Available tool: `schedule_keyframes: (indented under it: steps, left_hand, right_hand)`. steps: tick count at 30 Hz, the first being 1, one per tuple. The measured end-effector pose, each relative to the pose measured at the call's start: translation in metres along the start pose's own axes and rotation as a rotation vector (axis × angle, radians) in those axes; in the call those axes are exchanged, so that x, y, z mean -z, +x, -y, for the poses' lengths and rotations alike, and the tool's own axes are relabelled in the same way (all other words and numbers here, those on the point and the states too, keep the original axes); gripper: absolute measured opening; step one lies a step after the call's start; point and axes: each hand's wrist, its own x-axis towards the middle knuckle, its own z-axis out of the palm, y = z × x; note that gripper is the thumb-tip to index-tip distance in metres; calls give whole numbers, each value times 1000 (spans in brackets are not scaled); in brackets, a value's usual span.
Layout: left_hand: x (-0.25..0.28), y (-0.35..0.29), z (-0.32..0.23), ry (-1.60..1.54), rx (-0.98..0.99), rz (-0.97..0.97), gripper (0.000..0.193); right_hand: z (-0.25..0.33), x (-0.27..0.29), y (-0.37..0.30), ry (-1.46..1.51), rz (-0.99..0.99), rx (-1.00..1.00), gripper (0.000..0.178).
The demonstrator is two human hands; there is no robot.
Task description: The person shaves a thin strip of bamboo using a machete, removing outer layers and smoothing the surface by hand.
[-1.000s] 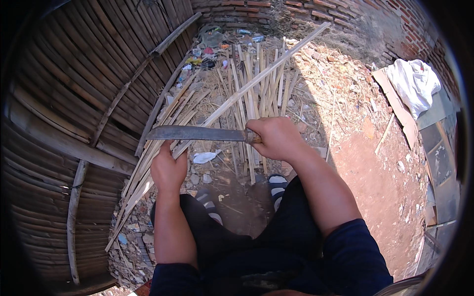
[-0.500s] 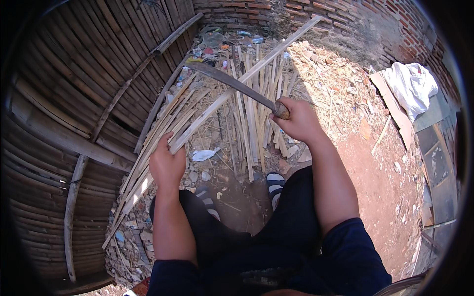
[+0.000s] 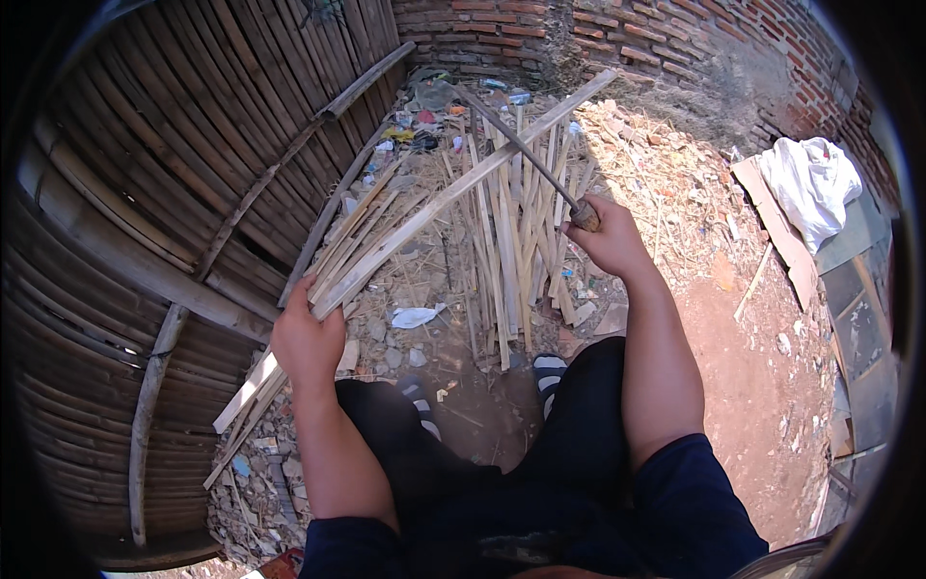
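I had the left hand (image 3: 309, 333) closed on the near part of a long strip of wood (image 3: 424, 219), with the thumb on one side and the fingers on the other. The strip was pale and flat. It went up and to the right, over the other wood, and its far end was near the brick wall (image 3: 666, 48). Some bright wood showed below the left hand too, but I could not tell if it was the same strip.

I had the right hand (image 3: 612, 236) shut tight around the short handle of a big knife (image 3: 543, 168). The knife's dark blade pointed up and to the left. It looked thin from my side, and it crossed in front of the long strip. I could not tell if the two were touching.

A messy pile of sticks (image 3: 506, 241) lay on the ground in the middle, past the feet. More thin sticks (image 3: 371, 214) lay on the left, beside a wall of brown slats (image 3: 106, 241). A small white scrap (image 3: 415, 317) was on the ground between the left hand and the pile. Far to the right, a big white cloth (image 3: 810, 188) sat in a heap on a brown board (image 3: 779, 232).
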Motion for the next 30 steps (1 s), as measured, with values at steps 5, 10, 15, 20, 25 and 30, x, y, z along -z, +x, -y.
schedule_keyframes:
  steps: [5, 10, 15, 20, 25, 30]
  left_hand:
    - [-21, -5, -10, -53, 12, 59, 51]
    - [-20, -3, -14, -21, 60, 160, 53]
    - [-23, -1, -12, -19, 63, 110, 52]
    - [-30, -3, -13, -20, 42, 104, 50]
    - [-36, -7, -25, -38, 31, 160, 49]
    - [-46, -8, -12, 52, -94, 92, 50]
  right_hand:
    - [35, -28, -20, -135, 181, 192, 31]
    - [57, -39, -22, -252, 317, 301, 31]
    - [8, -9, -1, -59, 121, -24, 34]
    - [-2, -2, -4, -69, 112, -8, 35]
    - [41, -19, -24, -241, 360, 168, 32]
    - [49, -19, -24, -216, 414, 188, 32]
